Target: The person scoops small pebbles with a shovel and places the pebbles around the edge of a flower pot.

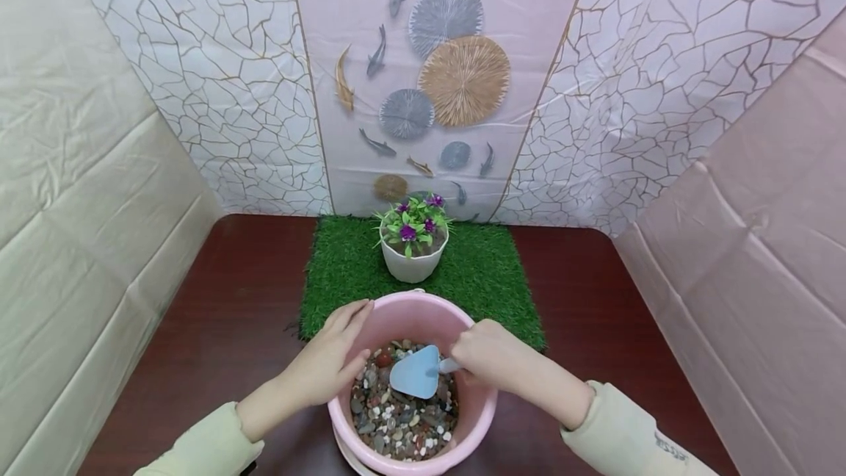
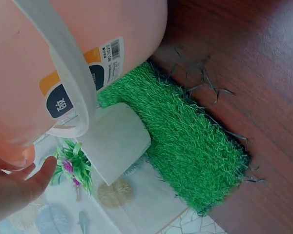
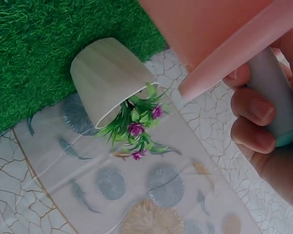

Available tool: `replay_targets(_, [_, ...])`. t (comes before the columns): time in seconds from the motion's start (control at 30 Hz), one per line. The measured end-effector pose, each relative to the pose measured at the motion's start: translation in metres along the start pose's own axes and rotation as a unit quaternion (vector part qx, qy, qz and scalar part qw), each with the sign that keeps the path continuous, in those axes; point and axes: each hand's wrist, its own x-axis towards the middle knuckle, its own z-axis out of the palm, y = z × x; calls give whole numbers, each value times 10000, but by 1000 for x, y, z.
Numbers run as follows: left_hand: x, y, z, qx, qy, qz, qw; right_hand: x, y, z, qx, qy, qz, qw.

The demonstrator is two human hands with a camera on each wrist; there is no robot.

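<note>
A pink bucket stands at the front of the table, with mixed pebbles inside it. My left hand rests on the bucket's left rim, its fingers extended along the edge and its thumb over the inside. With curled fingers my right hand grips the grey handle of a small hand trowel; the handle's end is green. The trowel's light blue blade is inside the bucket, over the stones. In the left wrist view, the bucket's pale carrying handle hangs along its labelled side.
Behind the bucket, a white flowerpot with a purple-flowered plant stands on a green artificial turf mat. The dark red table is bounded by patterned cloth walls at the back and sides.
</note>
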Motion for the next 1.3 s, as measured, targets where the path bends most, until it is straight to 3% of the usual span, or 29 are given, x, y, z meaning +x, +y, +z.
replay_targets(0.3, [5, -5, -5, -103, -296, 791, 9964, 7, -8, 6, 28, -12, 8, 10000])
replay_targets(0.53, [7, -8, -3, 362, -70, 1178, 9924, 15, -14, 10, -148, 20, -132, 9998])
replay_targets(0.67, [7, -7, -3, 408, 20, 1170, 9923, 21, -23, 13, -458, 108, -145, 9988])
replay_targets(0.8, [7, -6, -3, 402, -101, 1055, 9936, 24, -29, 16, -536, 85, -26, 9985])
replay_targets(0.93, [6, -5, -6, 361, -348, 882, 9948, 25, -28, 21, -162, 106, 71, 9998])
replay_targets(1.1, [5, -8, -5, 318, -566, 923, 9936, 28, -31, 35, 442, -56, 214, 9988])
replay_targets(1.3, [5, -11, -1, 295, -506, 1049, 9928, 27, -35, 40, 180, 29, 199, 9996])
